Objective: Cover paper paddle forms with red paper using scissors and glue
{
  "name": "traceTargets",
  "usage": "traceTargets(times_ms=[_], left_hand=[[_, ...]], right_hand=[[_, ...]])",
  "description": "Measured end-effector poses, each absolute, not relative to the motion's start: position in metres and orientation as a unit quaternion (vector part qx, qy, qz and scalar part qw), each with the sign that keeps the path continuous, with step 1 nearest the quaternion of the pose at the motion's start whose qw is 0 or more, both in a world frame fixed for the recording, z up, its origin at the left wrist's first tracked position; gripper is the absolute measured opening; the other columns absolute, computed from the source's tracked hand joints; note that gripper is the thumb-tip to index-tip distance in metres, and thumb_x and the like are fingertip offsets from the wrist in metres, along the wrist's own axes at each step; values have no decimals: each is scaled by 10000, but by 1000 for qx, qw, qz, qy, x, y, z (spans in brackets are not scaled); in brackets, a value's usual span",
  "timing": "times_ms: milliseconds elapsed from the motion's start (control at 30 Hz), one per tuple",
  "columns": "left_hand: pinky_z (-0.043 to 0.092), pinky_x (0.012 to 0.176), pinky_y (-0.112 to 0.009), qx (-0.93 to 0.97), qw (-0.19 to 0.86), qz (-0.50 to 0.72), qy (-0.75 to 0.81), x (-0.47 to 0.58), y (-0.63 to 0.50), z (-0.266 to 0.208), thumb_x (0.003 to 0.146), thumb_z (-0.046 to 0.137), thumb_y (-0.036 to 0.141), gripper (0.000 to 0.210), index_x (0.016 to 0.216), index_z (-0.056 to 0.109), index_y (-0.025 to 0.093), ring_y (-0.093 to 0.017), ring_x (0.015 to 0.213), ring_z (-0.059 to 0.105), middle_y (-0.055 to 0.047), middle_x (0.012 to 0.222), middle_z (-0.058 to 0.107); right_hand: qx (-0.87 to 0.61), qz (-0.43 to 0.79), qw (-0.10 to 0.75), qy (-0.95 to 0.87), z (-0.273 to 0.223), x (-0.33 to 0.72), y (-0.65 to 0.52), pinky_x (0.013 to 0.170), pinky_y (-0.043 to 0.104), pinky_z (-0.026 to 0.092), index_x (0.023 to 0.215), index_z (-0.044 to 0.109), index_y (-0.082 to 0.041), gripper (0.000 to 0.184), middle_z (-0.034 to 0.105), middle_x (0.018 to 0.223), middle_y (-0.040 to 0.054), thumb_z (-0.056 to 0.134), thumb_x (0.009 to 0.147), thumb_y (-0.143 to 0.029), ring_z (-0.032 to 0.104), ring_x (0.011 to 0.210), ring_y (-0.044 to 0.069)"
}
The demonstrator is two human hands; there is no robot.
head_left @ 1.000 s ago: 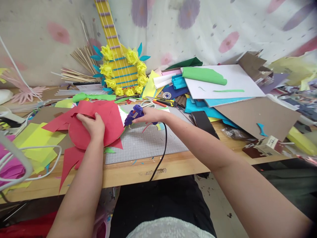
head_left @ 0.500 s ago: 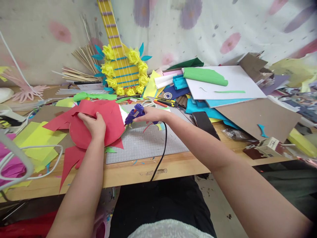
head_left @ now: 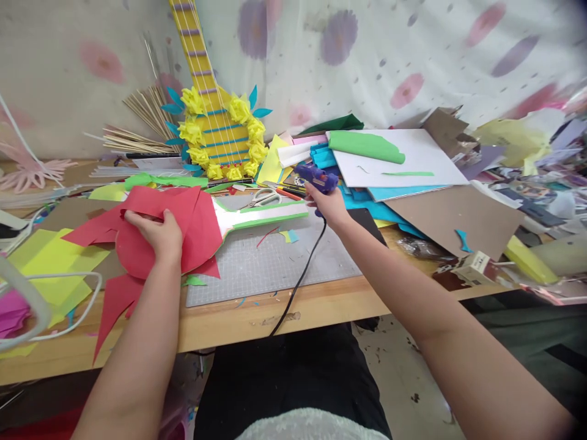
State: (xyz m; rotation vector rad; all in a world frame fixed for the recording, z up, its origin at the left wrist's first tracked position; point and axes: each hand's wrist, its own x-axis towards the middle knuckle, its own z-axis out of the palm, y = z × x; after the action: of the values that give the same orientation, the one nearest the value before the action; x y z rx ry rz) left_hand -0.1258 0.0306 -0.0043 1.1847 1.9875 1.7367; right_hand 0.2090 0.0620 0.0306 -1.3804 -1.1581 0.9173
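My left hand (head_left: 158, 233) lies on the red paper (head_left: 200, 227), thumb and fingers spread, beside a raised fold in it. This paper covers a rounded body whose long white neck with green edges (head_left: 268, 215) points right over the cutting mat. My right hand (head_left: 329, 205) is closed around a purple hot glue gun (head_left: 317, 177), held above the far end of the neck. A black cord (head_left: 300, 278) runs down from the gun over the table edge. Loose pointed red flaps (head_left: 117, 299) stick out left and below the body.
The grey cutting mat (head_left: 257, 269) bears paper scraps; scissors (head_left: 263, 197) lie behind the neck. A yellow paper guitar with flowers (head_left: 224, 137) leans on the wall. Coloured sheets and a white board (head_left: 417, 146) are piled right, yellow tissue paper (head_left: 52, 263) and a white cable (head_left: 98, 293) left.
My right hand has lifted the glue gun away from the red paper's right edge, moving right and up, uncovering the white-and-green neck. My left hand stays on the red paper.
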Motion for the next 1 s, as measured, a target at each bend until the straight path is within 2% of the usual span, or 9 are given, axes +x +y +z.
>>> traceTargets(times_ms=[100,300,467,567,633,733,800,867,1000], left_hand=[[334,1091,-240,348,118,648,668,-128,31,-1,803,462,60,745,1373,-10,-26,-100,1330,411,-283,1494,267],[355,1082,-256,330,114,683,641,-135,27,12,746,498,117,830,1421,20,57,-99,1326,423,-205,1530,264],[377,1057,-277,350,80,687,631,-145,37,42,671,483,118,939,1432,-54,-4,-107,1238,493,-217,1429,414],[386,1039,-260,385,50,664,639,-145,43,63,653,489,123,979,1418,-95,-55,-111,1181,522,-244,1459,347],[391,1031,-270,426,14,630,649,-140,42,76,653,511,120,959,1436,-24,-24,-129,1182,519,-234,1488,295],[414,1009,-359,506,-58,535,674,-126,36,91,683,526,111,825,1426,178,25,-195,1134,555,-181,1344,477],[395,1011,-452,561,-127,443,688,-109,32,101,721,528,129,642,1336,374,28,-270,1144,542,-164,1204,557],[367,1014,-508,616,-180,366,674,-86,30,108,759,532,164,454,1201,525,59,-333,1196,490,-168,1172,553],[403,961,-460,716,-128,302,616,-32,35,109,847,511,234,210,1010,631,178,-311,1098,545,-100,995,571]], right_hand=[[-638,361,515,-444,13,230,58,511,202,500,830,627,-145,234,639,710,34,671,765,-366,614,623,113],[-720,293,394,-491,-8,250,55,465,227,409,804,646,-142,310,633,646,44,645,763,-449,532,489,112],[-745,243,337,-521,-14,259,57,621,293,478,840,662,-152,329,672,716,87,635,760,-469,635,670,201],[-753,239,314,-526,-19,263,54,750,339,490,909,653,-145,332,688,823,116,630,767,-445,654,837,247],[-755,234,329,-517,-18,265,51,829,374,484,1030,615,-136,427,679,969,137,666,734,-439,632,956,271],[-728,134,441,-506,0,260,45,980,432,427,1217,489,-115,675,558,1240,187,736,663,-412,499,1199,298],[-661,83,525,-529,24,245,39,1059,444,370,1271,431,-137,676,470,1340,184,707,704,-381,390,1309,280],[-566,182,560,-577,51,217,31,1050,419,397,1298,394,-177,656,462,1353,156,670,744,-393,430,1286,244],[-374,532,491,-580,89,135,21,956,361,502,1309,373,-224,713,489,1357,123,709,710,-419,555,1179,208]])
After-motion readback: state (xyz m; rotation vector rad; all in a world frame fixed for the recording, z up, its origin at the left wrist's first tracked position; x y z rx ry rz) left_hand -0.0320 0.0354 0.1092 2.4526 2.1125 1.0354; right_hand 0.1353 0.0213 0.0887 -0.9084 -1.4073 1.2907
